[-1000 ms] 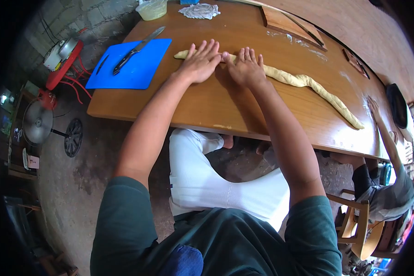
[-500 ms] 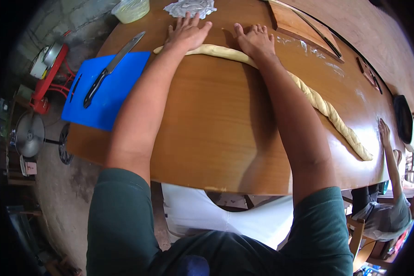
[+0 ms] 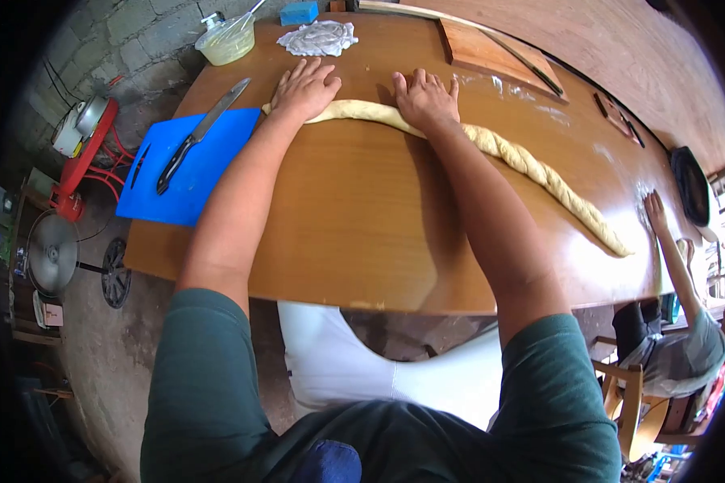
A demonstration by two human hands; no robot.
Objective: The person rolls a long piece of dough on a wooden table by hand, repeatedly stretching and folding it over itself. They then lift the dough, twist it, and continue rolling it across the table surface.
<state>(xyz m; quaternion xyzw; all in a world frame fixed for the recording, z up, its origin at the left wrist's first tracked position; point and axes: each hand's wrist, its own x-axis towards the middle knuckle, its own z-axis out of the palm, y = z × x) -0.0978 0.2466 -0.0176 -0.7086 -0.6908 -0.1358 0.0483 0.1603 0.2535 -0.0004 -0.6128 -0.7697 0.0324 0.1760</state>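
Observation:
A long rope of pale dough lies across the wooden table, with its right part twisted in a spiral. My left hand rests palm down over the rope near its left end, fingers stretched away from me. Farther right, my right hand also lies flat on the dough, with its fingers spread. Dough runs under both palms, so the parts beneath them are hidden. To the left, a black-handled knife lies on a blue cutting board.
Beyond my hands are crumpled plastic, a blue block and a plastic tub. A wooden board holds a long dark tool. Another person's hand touches the table's right end. A fan stands at left.
The camera view has shifted, bringing the blue block at the back into sight. Both hands stay flat on the dough, with little visible movement relative to it.

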